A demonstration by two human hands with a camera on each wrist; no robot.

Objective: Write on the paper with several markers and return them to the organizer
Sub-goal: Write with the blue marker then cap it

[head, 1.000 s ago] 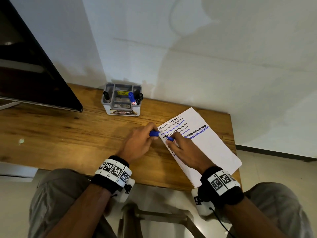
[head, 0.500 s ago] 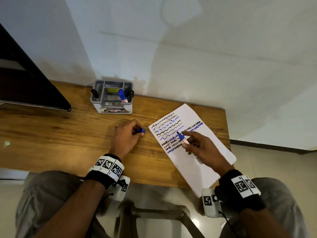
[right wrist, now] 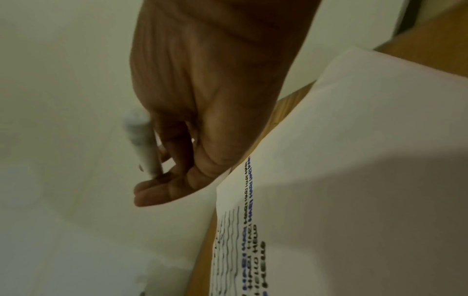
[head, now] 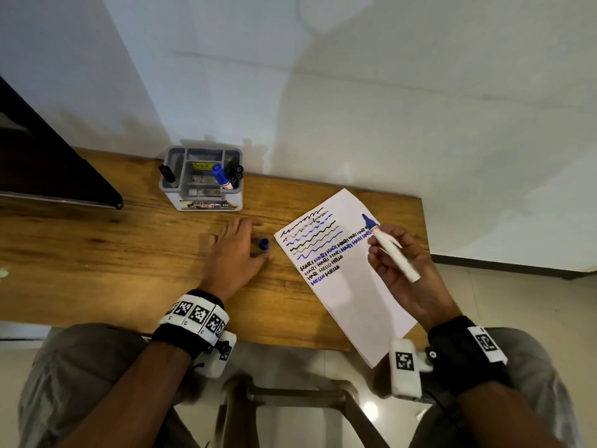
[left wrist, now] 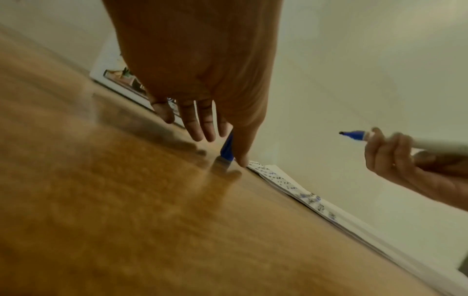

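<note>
Wooden desk (head: 97, 253), grained and warm brown, set against a plain pale wall (head: 355, 92). Grey plastic organizer (head: 181, 192), boxy with rounded corners and several compartments, standing near the desk's rear edge; capped blue marker (head: 221, 176) leaning in a right-hand compartment, black markers (head: 237, 173) beside it, one more black marker (head: 167, 173) in the left compartment. White paper (head: 355, 302), flat, laid at an angle on the desk's right part, near corner overhanging the front edge; wavy black and blue lines and rows of "HARI" and "HELLO" across its upper portion. Small blue cap (head: 264, 243), cylindrical, upright on the wood between organizer and paper, just left of the sheet's edge. Left hand (head: 234, 253) palm-down over the desk, fingers straight and relaxed, grasping nothing; thumb tip down beside the cap in the left-wrist view, contact with the cap not determinable. Right hand (head: 400, 270) raised above the paper's right side, fingers curled around the white barrel of the uncapped marker (head: 391, 250); blue tip angled up and away toward the wall, clear of the sheet. Dark slanted panel (head: 48, 163) over the desk's far left. Bare wood between panel and left hand.
</note>
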